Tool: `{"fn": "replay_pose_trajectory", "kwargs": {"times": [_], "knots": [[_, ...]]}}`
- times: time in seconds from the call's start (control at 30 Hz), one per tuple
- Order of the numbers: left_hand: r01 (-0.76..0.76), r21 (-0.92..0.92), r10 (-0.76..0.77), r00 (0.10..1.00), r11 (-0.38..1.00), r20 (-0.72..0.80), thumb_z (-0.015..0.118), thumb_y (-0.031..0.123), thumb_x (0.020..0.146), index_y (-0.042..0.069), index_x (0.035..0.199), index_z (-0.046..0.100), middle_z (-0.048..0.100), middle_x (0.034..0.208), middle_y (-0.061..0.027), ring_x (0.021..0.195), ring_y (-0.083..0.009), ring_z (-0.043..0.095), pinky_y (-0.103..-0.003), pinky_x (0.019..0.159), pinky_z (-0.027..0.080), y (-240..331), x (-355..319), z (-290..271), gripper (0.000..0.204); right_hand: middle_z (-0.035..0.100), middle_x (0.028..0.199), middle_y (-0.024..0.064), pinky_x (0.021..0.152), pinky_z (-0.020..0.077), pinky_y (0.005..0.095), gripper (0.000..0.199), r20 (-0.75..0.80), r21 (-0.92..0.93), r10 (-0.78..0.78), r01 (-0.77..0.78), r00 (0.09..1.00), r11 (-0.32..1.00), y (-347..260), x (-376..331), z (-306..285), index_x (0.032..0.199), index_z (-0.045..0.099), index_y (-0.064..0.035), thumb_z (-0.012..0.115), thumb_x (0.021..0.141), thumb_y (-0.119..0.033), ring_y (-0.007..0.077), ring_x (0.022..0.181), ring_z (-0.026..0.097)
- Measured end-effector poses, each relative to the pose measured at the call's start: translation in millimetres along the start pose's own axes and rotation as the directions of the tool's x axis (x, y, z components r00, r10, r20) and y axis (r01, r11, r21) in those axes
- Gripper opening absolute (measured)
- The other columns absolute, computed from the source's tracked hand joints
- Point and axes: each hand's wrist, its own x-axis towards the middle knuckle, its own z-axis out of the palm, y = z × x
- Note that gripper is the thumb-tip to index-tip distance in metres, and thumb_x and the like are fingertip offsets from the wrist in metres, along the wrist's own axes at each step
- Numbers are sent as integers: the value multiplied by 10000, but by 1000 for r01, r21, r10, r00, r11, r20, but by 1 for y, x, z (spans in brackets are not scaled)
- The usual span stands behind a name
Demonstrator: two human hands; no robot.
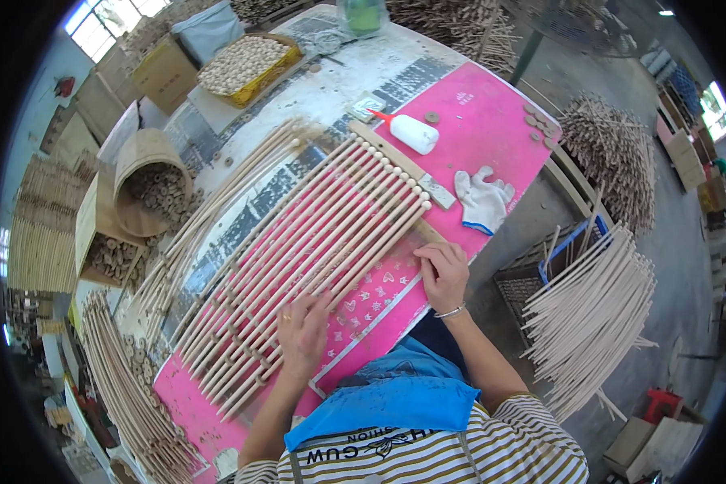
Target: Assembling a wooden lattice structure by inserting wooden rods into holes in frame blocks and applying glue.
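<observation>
Side by side on a pink-covered table (pixel 492 105) lie several thin wooden rods (pixel 298 234). Small round wooden balls (pixel 391 169) cap their far ends, and ring-shaped wooden pieces (pixel 254 355) sit around them toward the near left. My left hand (pixel 302 335) rests against the nearest rods, its fingers stretched along them and slightly apart. Beyond the row's right side, my right hand (pixel 445 274) hovers at the table edge, fingers loosely bent and nothing visible in them. A wooden strip (pixel 391 157) lies across the ball ends.
A white squeeze bottle (pixel 414 134) with a red nozzle and a white glove (pixel 482 198) lie past the rods. A yellow tray of balls (pixel 246 68) stands far left. Ring pieces fill a tipped round container (pixel 149 153). Rod bundles (pixel 593 315) rise beside the table.
</observation>
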Motion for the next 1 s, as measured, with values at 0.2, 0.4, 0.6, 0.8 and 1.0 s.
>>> {"fn": "replay_pose_trajectory", "kwargs": {"times": [0.2,0.4,0.6,0.8,1.0], "knots": [[95,-63,-97,995,993,-24,727,45,900,93,1241,744,702,1062,-107,955,-324,666,-438,845,520,-58,63,-14,345,736,969,55,836,502,412,129,-8,-9,-1,1,1000,1000,2,0,-7,957,757,-95,731,849,-29,284,939,672],[-204,-70,216,923,976,320,738,134,899,64,1346,685,642,1096,-90,955,-264,650,-403,816,550,22,38,12,456,742,992,41,838,497,395,172,15,0,24,-24,1000,1000,-3,3,0,969,761,-100,741,816,-23,268,952,669],[-152,66,135,968,986,213,670,51,886,66,1408,663,595,1118,-99,925,-271,611,-396,807,537,29,42,31,522,743,989,40,841,496,392,190,11,-8,13,-13,1000,1000,2,1,-7,968,762,-102,738,801,-15,271,953,669],[-128,54,113,968,990,225,654,-1,865,63,1391,675,577,1077,-96,922,-266,612,-388,792,540,20,36,30,530,745,992,39,839,496,396,187,21,14,16,-16,1000,1000,-3,1,1,963,763,-100,740,797,-16,269,954,672],[-144,-38,149,961,989,233,648,20,862,63,1409,669,595,1091,-118,963,-312,616,-445,864,539,22,50,49,549,746,959,63,841,524,425,203,-21,-51,5,-6,1000,999,9,4,-11,959,762,-88,744,777,0,286,938,693]]}}
